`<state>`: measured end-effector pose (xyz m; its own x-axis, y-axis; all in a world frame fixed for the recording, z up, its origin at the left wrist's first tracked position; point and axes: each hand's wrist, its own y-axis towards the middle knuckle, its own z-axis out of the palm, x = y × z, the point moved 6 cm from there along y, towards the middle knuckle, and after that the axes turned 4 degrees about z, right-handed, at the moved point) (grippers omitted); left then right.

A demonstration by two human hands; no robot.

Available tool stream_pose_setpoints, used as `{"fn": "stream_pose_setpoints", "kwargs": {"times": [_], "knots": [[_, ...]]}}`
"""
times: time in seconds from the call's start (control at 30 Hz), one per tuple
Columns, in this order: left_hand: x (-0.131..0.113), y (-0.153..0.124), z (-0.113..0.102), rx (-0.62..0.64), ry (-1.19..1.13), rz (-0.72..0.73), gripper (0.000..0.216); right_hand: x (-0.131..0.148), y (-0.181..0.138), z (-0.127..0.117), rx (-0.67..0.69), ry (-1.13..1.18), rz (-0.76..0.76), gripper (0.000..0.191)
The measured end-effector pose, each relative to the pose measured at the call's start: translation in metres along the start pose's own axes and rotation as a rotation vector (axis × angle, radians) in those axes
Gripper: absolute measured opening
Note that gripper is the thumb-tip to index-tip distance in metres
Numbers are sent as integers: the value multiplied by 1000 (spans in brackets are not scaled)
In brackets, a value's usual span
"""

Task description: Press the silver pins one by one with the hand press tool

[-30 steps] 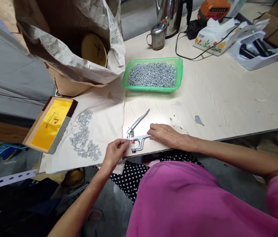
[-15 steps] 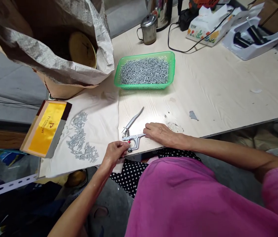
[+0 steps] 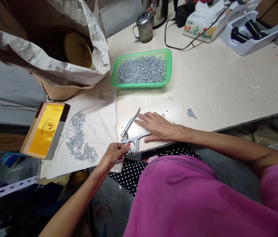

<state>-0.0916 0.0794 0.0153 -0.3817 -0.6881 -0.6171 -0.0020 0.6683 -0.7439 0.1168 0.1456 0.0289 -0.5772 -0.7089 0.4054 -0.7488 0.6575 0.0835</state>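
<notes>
A pair of grey snap-fastener pliers (image 3: 137,138) lies at the table's front edge, its two handles spread apart, with a coil spring near the pivot and a small red part at the jaw. My left hand (image 3: 116,153) is closed in a pinch at that jaw; whatever is between the fingertips is too small and hidden to name. Over the handles, my right hand (image 3: 159,127) is open with fingers spread, the fingertips close to the upper handle and the thumb by the lower one. Left of the pliers, many small metal springs (image 3: 77,135) lie on a white cloth (image 3: 101,120).
A green basket (image 3: 141,86) full of small metal springs stands behind the pliers. At left are a yellow-lidded box (image 3: 46,130) and a large open woven sack (image 3: 55,62). Farther back stand a metal mug (image 3: 144,29), a flowered tissue box (image 3: 200,29) and a white tray (image 3: 254,47).
My right hand has moved from the end of the lower handle up toward the upper handle, and its fingers have spread. My left hand remains at the jaw. The view has shifted slightly.
</notes>
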Motion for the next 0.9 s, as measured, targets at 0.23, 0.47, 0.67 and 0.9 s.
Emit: {"fn": "stream_pose_setpoints", "kwargs": {"times": [0.23,0.47,0.67,0.9], "knots": [[3,-3,2,-35,-32,1,48,-13,25,0,120,-84,-100,105],[6,-1,1,-62,-34,-20,46,-8,38,-5,145,-147,-118,90],[8,-7,-4,-102,152,32,40,-2,32,-2,151,-195,-43,68],[-48,-22,19,-400,919,782,34,10,20,-6,179,-121,-2,35]]}}
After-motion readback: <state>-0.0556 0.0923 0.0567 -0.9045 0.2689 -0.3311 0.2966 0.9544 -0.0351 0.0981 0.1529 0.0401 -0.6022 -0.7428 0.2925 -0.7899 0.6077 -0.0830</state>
